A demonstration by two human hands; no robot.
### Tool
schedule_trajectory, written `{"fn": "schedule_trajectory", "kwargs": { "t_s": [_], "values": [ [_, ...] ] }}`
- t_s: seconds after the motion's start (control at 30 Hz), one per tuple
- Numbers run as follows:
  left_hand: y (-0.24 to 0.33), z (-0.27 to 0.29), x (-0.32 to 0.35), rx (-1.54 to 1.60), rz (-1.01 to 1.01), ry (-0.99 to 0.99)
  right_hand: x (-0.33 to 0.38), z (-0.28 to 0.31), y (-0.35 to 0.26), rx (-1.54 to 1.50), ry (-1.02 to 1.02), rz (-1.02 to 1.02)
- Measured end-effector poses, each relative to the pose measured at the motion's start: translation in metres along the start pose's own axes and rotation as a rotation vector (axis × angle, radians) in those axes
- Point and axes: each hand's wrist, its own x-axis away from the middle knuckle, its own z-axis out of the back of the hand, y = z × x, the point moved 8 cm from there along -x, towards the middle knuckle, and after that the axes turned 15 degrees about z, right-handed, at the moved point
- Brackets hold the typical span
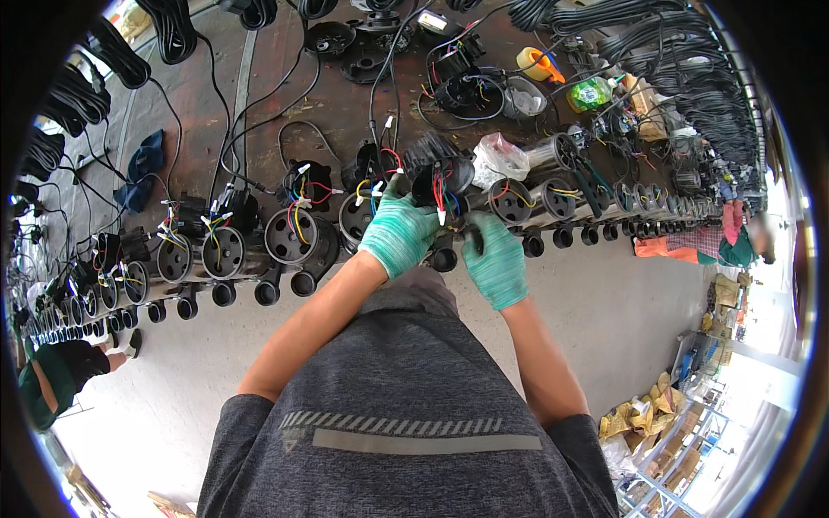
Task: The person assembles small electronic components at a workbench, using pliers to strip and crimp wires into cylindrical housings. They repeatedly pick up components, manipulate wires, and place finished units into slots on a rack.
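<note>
Both my hands wear green knit gloves and meet at the near edge of the bench. My left hand (pixel 399 229) is closed against the left side of a black, round-ended motor part (pixel 445 183), from which red and blue wires and a white connector hang. Just below and right of that part, my right hand (pixel 495 259) has its fingers curled in; what they grip is hidden. Left of my left hand, a dark pump-like housing (pixel 292 236) with yellow and red wires stands in the row. Another open housing (pixel 511 201) is just right of the motor part.
Similar housings line the edge of the brown bench (pixel 268 95). Coiled black cables (pixel 665 69) hang along the far side. A clear plastic bag (pixel 499 160), an orange tape roll (pixel 540 64) and a green bottle (pixel 590 93) lie beyond. People stand at far left (pixel 65 380) and right (pixel 734 246).
</note>
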Motion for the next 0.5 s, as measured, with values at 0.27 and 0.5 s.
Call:
{"fn": "schedule_trajectory", "kwargs": {
  "t_s": [0.27, 0.5],
  "values": [
    [-0.004, -0.005, 0.000, 0.001, 0.031, -0.072, -0.006, -0.018, -0.004, 0.166, -0.337, 0.301],
    [0.000, -0.007, -0.001, -0.079, 0.009, -0.100, 0.034, -0.058, 0.032, -1.069, -0.177, -0.984]
  ]
}}
